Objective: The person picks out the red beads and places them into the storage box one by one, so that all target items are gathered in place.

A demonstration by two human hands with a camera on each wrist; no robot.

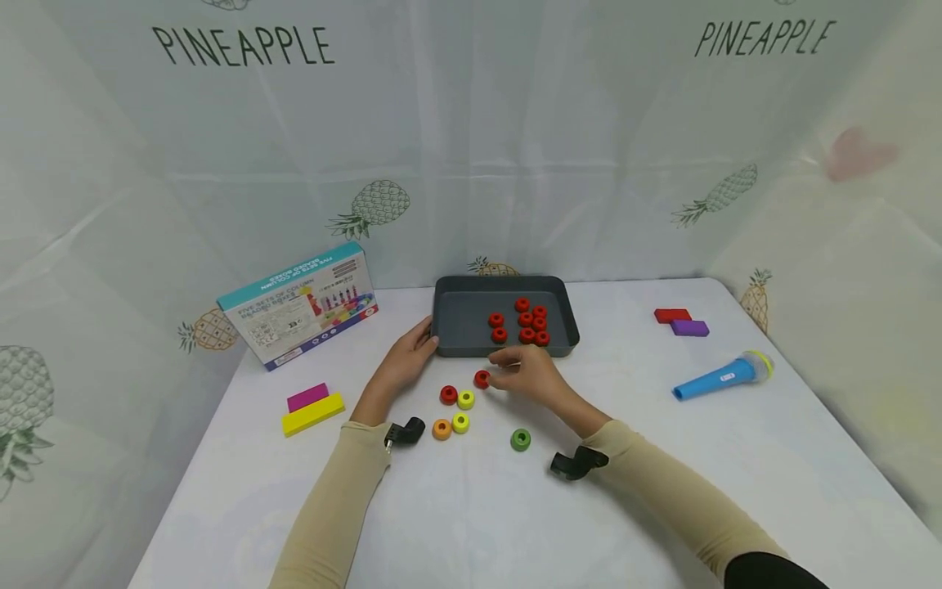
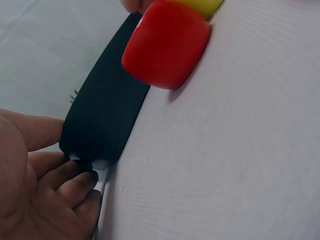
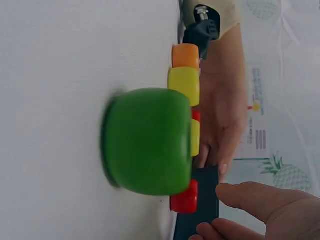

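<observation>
A dark grey tray (image 1: 464, 315) holds several red beads (image 1: 526, 319) in its right half. My left hand (image 1: 403, 360) grips the tray's left edge, thumb at the front corner; the left wrist view shows fingers at the tray's end wall (image 2: 102, 100). Just in front of the tray, my right hand (image 1: 531, 375) reaches over a loose red bead (image 1: 482, 379), thumb and fingers apart. In the right wrist view that red bead (image 3: 184, 196) lies beyond the fingertips, not between them. Nearby on the table are another red bead (image 1: 448, 395), two yellow beads (image 1: 466, 399), and an orange bead (image 1: 441, 429).
A green bead (image 1: 520, 440) sits nearer me, below the right wrist. A printed box (image 1: 302, 307) leans at the back left, with magenta (image 1: 307, 397) and yellow blocks (image 1: 312, 415) before it. Rightward lie red (image 1: 672, 316) and purple blocks (image 1: 689, 328) and a blue toy microphone (image 1: 721, 376).
</observation>
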